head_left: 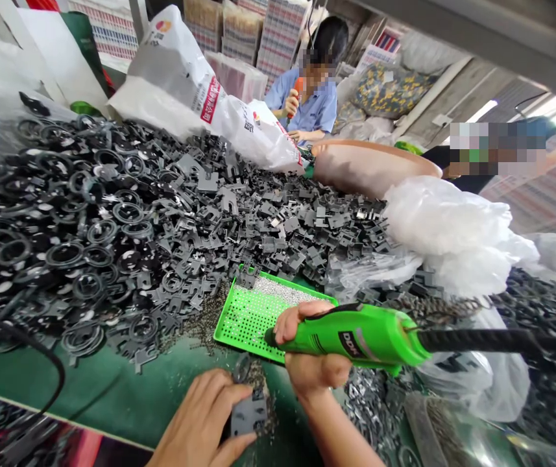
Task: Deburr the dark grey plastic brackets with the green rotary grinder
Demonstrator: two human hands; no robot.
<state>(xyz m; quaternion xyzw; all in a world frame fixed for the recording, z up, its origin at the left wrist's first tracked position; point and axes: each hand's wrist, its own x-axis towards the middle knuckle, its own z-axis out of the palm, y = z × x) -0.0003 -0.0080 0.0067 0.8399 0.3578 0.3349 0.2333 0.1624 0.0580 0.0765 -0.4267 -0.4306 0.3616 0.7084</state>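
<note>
Pointing left, green power tool, long axis crosswise

A bright green, barrel-shaped handheld power tool with black trim is held nearly level, black nose pointing left, black cord running right. Nearer the viewer, a small, dark grey, blocky plastic part is held low.

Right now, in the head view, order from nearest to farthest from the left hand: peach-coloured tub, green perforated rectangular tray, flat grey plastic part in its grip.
1. Flat grey plastic part: gripped by the left hand.
2. Green perforated rectangular tray: beyond it, to the right.
3. Peach-coloured tub: farthest back, beyond the heaped grey parts.
</note>
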